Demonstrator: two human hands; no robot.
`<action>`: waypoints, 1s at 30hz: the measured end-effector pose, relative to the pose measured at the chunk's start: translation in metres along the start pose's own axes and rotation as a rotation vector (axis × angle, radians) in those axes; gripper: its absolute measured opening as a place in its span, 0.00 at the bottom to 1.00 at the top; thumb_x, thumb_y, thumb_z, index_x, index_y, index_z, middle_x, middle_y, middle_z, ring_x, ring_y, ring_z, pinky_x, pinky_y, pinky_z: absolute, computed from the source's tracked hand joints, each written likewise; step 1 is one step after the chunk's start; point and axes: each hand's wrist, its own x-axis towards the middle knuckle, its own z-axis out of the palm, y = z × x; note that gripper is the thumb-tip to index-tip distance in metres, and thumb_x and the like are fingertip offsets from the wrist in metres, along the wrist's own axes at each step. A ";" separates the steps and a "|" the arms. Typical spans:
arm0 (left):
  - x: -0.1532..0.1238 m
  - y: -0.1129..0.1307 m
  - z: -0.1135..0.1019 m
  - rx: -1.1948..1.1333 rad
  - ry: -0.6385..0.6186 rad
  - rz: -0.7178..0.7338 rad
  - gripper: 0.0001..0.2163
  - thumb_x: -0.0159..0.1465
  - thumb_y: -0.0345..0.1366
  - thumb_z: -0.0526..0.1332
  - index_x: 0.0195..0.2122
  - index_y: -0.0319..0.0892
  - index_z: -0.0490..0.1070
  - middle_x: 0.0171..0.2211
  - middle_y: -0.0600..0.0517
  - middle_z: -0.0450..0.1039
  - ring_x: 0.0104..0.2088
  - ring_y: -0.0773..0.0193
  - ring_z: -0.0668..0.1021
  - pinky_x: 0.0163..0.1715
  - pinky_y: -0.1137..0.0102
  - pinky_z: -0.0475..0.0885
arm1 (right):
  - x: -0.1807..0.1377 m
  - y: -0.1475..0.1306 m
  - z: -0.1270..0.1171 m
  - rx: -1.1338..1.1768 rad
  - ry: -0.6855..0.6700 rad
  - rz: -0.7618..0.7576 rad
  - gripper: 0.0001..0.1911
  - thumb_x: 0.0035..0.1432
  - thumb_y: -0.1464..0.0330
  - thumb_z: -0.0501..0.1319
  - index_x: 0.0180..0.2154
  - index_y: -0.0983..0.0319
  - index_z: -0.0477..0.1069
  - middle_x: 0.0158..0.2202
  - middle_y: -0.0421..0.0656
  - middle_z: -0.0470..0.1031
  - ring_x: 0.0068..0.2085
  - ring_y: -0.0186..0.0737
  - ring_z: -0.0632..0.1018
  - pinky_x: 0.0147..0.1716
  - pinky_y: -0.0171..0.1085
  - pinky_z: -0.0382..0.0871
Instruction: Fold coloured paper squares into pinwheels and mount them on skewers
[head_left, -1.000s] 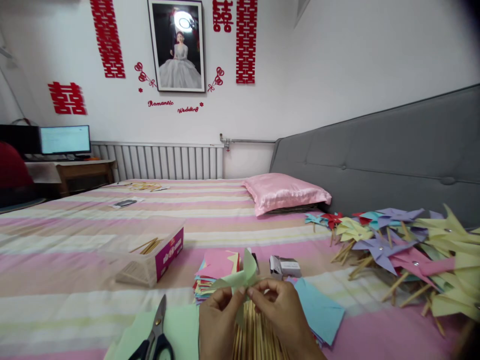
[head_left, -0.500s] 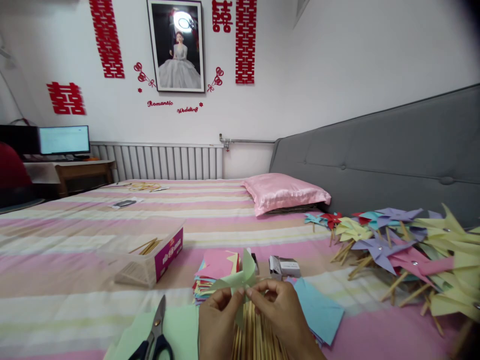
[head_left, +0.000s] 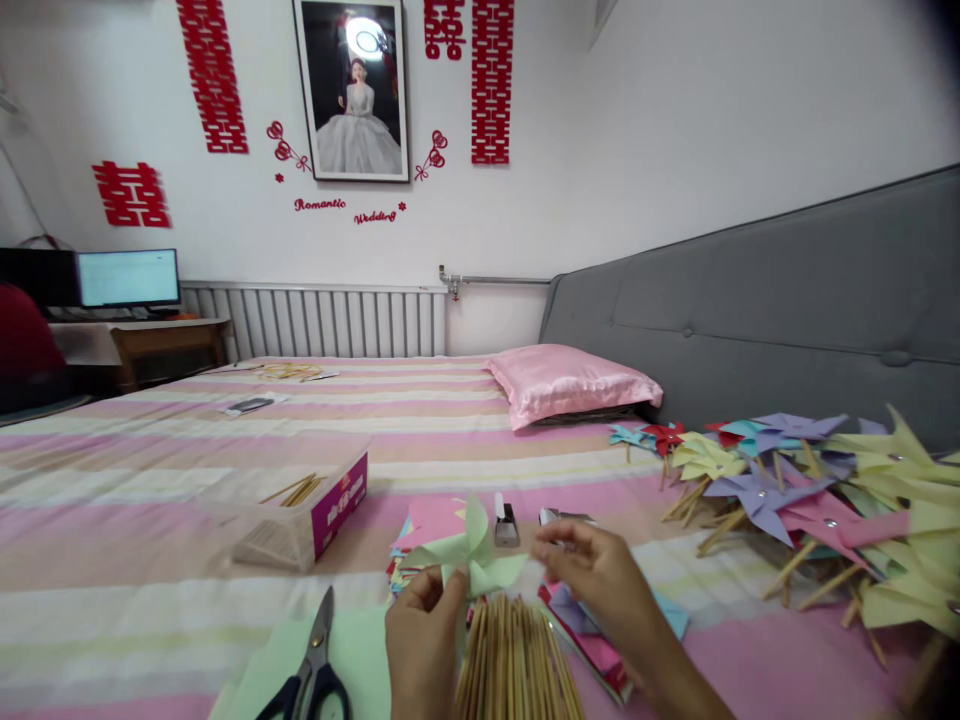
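Note:
My left hand (head_left: 421,640) pinches the middle of a light green paper pinwheel (head_left: 466,558), held up over a bundle of wooden sticks (head_left: 514,660). My right hand (head_left: 600,575) is off the pinwheel and reaches right and forward, fingers curled, close to a small silver stapler box (head_left: 562,518). Whether those fingers hold anything is unclear. A small stapler (head_left: 505,522) lies just beyond the pinwheel. A stack of coloured paper squares (head_left: 427,525) sits behind my hands on the striped bedsheet (head_left: 187,450).
Black-handled scissors (head_left: 311,665) lie on green paper (head_left: 360,650) at lower left. A clear box of sticks (head_left: 300,510) stands to the left. A heap of finished pinwheels (head_left: 810,500) fills the right. A pink pillow (head_left: 570,385) and grey headboard (head_left: 787,300) are behind.
My right hand let go of the pinwheel and moved right and forward toward the stapler box. The left hand now holds the pinwheel alone, slightly turned and lowered.

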 end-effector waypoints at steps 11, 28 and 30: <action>0.006 0.000 -0.005 -0.008 0.110 0.015 0.07 0.42 0.34 0.66 0.23 0.37 0.73 0.21 0.52 0.77 0.24 0.63 0.75 0.25 0.73 0.66 | 0.015 0.039 0.001 -0.361 -0.036 -0.204 0.13 0.52 0.71 0.53 0.37 0.63 0.74 0.38 0.48 0.78 0.41 0.46 0.75 0.42 0.43 0.65; 0.000 0.001 0.003 -0.067 0.064 0.003 0.06 0.43 0.34 0.65 0.22 0.38 0.71 0.20 0.54 0.77 0.23 0.63 0.77 0.21 0.75 0.67 | 0.017 0.074 -0.004 -0.784 -0.216 -0.230 0.18 0.49 0.76 0.51 0.41 0.63 0.73 0.42 0.48 0.77 0.44 0.47 0.73 0.44 0.41 0.61; -0.001 0.002 0.003 -0.068 0.060 0.005 0.06 0.43 0.34 0.65 0.22 0.39 0.71 0.18 0.56 0.76 0.23 0.64 0.77 0.21 0.76 0.67 | 0.016 0.071 0.001 -0.784 -0.243 -0.270 0.19 0.51 0.76 0.51 0.45 0.63 0.71 0.46 0.48 0.74 0.48 0.46 0.71 0.47 0.40 0.59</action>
